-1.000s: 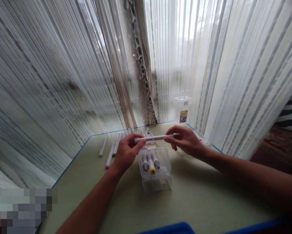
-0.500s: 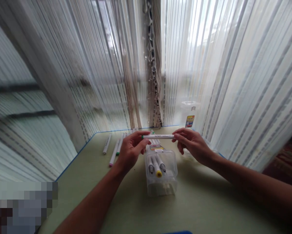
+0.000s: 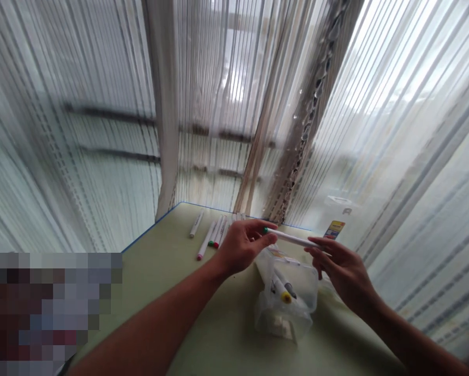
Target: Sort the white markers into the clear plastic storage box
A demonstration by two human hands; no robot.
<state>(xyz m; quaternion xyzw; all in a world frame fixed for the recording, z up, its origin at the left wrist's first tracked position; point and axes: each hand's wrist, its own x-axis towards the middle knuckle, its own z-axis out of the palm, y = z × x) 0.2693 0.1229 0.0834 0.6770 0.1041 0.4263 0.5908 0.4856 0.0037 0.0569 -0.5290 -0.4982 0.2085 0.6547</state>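
A white marker [image 3: 292, 239] with a green end is held level between my two hands, above the far end of a clear plastic box. My left hand [image 3: 242, 245] pinches the green end between thumb and fingers. At the opposite end, the fingers of my right hand [image 3: 341, 263] close round the marker's tip. Below them stands the clear plastic box [image 3: 310, 290]; a yellow-ended marker [image 3: 285, 296] and a grey-tipped marker [image 3: 289, 288] lie on or in it. Some of its contents are hidden by my left hand.
Left of my hands, several white markers lie on the green table [image 3: 156, 271], among them a pink-ended marker [image 3: 205, 243] and a marker set apart [image 3: 196, 224]. Clear packaging with a yellow label [image 3: 335, 230] stands at the back right, before the striped curtain [image 3: 214, 183].
My view has turned left and tilted, so table, box and hands appear further right. Both hands still hold the marker, which now slants slightly down to the right.
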